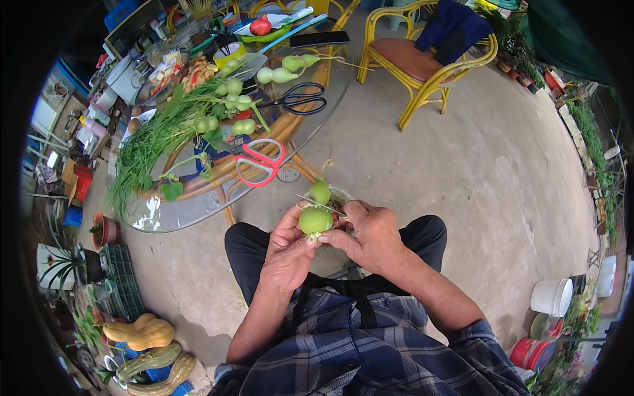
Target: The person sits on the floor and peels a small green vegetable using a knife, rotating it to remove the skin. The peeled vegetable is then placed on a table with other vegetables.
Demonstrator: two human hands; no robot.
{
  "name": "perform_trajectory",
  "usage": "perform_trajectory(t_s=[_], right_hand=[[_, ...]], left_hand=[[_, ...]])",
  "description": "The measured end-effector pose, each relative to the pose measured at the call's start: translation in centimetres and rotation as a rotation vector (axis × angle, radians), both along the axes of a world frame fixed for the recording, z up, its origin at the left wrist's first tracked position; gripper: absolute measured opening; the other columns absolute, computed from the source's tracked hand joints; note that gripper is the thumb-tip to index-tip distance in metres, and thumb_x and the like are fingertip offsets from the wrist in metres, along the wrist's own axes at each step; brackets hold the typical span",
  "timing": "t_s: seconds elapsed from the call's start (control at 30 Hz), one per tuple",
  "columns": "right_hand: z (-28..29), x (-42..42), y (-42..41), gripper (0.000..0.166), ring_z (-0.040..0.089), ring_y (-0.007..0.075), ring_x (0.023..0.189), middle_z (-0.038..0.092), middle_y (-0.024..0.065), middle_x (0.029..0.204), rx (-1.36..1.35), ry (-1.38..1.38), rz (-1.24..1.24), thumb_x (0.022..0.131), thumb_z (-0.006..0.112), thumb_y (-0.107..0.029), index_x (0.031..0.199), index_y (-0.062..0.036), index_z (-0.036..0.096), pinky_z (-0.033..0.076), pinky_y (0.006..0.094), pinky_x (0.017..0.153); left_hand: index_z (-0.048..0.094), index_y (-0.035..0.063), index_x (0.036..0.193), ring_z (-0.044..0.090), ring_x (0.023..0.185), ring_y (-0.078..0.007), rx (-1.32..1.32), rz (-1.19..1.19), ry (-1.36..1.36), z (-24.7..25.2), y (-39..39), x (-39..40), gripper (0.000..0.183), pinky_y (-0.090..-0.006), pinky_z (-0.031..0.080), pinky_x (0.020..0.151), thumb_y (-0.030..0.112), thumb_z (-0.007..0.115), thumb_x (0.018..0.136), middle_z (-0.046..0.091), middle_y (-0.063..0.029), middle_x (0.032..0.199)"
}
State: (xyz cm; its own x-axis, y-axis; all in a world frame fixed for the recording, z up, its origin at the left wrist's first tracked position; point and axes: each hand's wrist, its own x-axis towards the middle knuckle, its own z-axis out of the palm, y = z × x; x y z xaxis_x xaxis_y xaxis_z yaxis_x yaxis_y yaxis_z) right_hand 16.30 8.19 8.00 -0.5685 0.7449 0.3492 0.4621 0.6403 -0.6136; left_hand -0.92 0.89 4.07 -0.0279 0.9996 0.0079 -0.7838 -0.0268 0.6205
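Between my knees, my left hand (292, 247) holds a small green bottle gourd (316, 221) from the left, its narrower lobe pointing away from me. My right hand (369, 237) grips a thin-bladed knife (322, 205), whose blade lies across the gourd's waist; its handle is mostly hidden by the fingers. The right thumb also touches the gourd's near end, where pale shreds cling. On the glass table ahead lie red-handled scissors (260, 162), black-handled scissors (302, 99), more small gourds (277, 75) and a heap of long green leaves (158, 131).
The glass table's rim (218, 205) curves close to my left knee. A yellow-framed chair (421, 59) stands at the upper right. Large tan squashes (141, 331) and a green crate (121, 282) are on the left; a white bucket (552, 297) stands far right.
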Motion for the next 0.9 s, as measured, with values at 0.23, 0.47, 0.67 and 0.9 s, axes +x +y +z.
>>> perform_trajectory(t_s=[0.23,0.47,0.67,0.9], right_hand=[[-0.2,-0.4,-0.1,0.045,0.066,0.0349,0.063,0.063,0.0148,0.072,0.084,-0.021,0.003,0.080,0.077,-0.040,0.084,0.0001,0.057,0.053,0.0448,0.055],[-0.6,-0.5,-1.5,0.038,0.063,0.0323,0.057,0.060,0.0131,0.069,0.240,-0.083,0.024,0.081,0.079,-0.032,0.079,-0.0041,0.054,0.050,0.0412,0.049],[0.5,-0.4,-0.6,0.035,0.064,0.0300,0.058,0.060,0.0121,0.071,0.240,-0.087,-0.009,0.081,0.076,-0.034,0.081,-0.0032,0.058,0.052,0.0397,0.048],[1.6,-0.1,0.0,0.035,0.065,0.0293,0.060,0.058,0.0108,0.070,0.330,-0.192,0.041,0.080,0.076,-0.034,0.080,-0.0050,0.057,0.051,0.0399,0.047]], left_hand=[[0.051,0.0018,0.138,0.063,0.117,-0.0234,0.003,0.057,-0.016,-0.1,-0.1,0.3,0.055,-0.0386,0.051,0.101,-0.006,0.069,0.086,0.064,-0.0127,0.127],[0.054,0.0028,0.134,0.067,0.109,-0.0214,-0.035,0.102,0.047,-0.1,-0.2,0.3,0.052,-0.0346,0.054,0.096,-0.009,0.069,0.086,0.068,-0.0120,0.119],[0.056,0.0016,0.131,0.067,0.106,-0.0184,-0.013,0.161,0.183,0.5,0.0,0.2,0.053,-0.0328,0.055,0.094,-0.011,0.073,0.082,0.069,-0.0100,0.115],[0.058,0.0005,0.130,0.067,0.102,-0.0157,-0.025,0.210,0.381,1.0,0.0,0.2,0.053,-0.0299,0.056,0.089,-0.009,0.076,0.081,0.070,-0.0084,0.113]])
